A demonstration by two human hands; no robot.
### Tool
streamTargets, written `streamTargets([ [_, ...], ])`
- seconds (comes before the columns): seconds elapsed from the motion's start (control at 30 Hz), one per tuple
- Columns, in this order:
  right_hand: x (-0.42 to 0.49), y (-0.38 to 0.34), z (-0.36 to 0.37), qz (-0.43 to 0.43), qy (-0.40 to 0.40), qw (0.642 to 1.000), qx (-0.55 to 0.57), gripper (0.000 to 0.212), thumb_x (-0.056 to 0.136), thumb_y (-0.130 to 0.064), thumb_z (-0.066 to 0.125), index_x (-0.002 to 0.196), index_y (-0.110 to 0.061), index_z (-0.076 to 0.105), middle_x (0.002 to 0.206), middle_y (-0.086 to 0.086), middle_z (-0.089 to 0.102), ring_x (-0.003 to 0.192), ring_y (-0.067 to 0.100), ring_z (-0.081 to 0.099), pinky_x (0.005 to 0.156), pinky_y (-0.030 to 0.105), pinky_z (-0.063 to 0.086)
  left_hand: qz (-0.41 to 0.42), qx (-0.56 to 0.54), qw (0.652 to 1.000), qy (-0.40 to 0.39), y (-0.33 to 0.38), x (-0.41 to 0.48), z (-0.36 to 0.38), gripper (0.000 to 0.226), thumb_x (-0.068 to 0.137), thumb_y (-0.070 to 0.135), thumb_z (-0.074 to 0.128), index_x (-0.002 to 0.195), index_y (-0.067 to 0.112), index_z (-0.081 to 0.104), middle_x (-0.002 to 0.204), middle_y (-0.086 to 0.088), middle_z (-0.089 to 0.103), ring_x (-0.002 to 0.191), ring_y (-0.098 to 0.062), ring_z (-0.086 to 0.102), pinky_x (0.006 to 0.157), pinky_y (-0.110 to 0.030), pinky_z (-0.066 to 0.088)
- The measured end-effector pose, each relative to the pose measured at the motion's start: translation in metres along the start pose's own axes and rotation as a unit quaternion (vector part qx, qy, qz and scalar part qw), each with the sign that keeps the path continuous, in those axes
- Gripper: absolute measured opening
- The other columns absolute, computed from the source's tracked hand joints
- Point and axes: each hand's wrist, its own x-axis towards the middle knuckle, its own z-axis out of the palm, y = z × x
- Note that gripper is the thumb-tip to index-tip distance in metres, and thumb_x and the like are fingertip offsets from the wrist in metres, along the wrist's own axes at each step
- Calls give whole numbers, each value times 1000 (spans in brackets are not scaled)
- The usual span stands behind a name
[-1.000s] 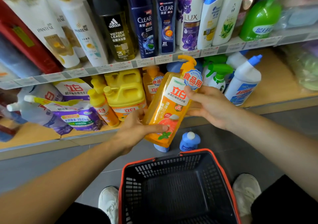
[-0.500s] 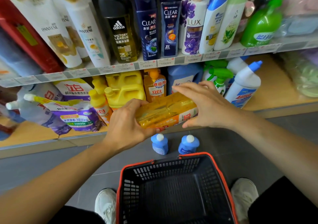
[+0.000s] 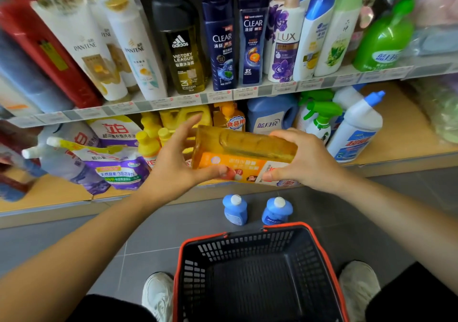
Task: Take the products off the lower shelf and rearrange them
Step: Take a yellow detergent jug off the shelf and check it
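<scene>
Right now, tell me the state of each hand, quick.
Left hand: open, fingers straight, thumb against the orange detergent bottle.
Right hand: closed round the same bottle, holding it sideways.

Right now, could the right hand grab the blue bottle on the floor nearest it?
Probably not yet: the right hand grips the orange bottle. Once freed, nothing seems to block the blue bottle.
</scene>
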Motion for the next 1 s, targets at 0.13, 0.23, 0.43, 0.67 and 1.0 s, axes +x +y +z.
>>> streamTargets([
  [0.13,-3,3,8,52,-28,984,168,73,51,-38,92,118,-33,64,107,-9,73,98,9,71,83,31,58,-92,-127,988,-7,-4,6,-5,91,52,53,91,133,36,53,132,4,63,123,-22,62,96,-48,58],
  [0.23,-6,3,13,53,-65,979,186,70,56,-33,91,120,-34,62,108,-7,75,99,10,72,84,33,60,-69,-186,980,10,2,7,-4,86,53,39,94,130,25,58,125,1,67,119,-25,65,87,-39,61],
  [0.43,1,-15,17,-9,-71,981,181,88,66,-30,92,142,-30,49,134,-7,62,123,8,60,105,31,48,79,-12,997,6,23,3,5,88,55,34,100,133,22,60,120,5,67,114,-17,65,92,-40,58],
  [0.67,-11,-21,24,-57,-59,979,185,75,64,-15,93,129,-27,57,120,-11,70,112,8,67,92,21,53,140,78,985,-63,30,-3,10,93,60,37,98,139,15,57,123,-2,63,117,-15,61,91,-42,55],
  [1.0,-24,-23,29,-62,-47,984,161,74,65,-24,93,130,-37,59,121,-13,70,113,6,66,99,31,53,29,-14,996,-83,39,-4,21,56,68,41,86,111,13,64,104,1,68,95,-13,65,79,-32,56],
])
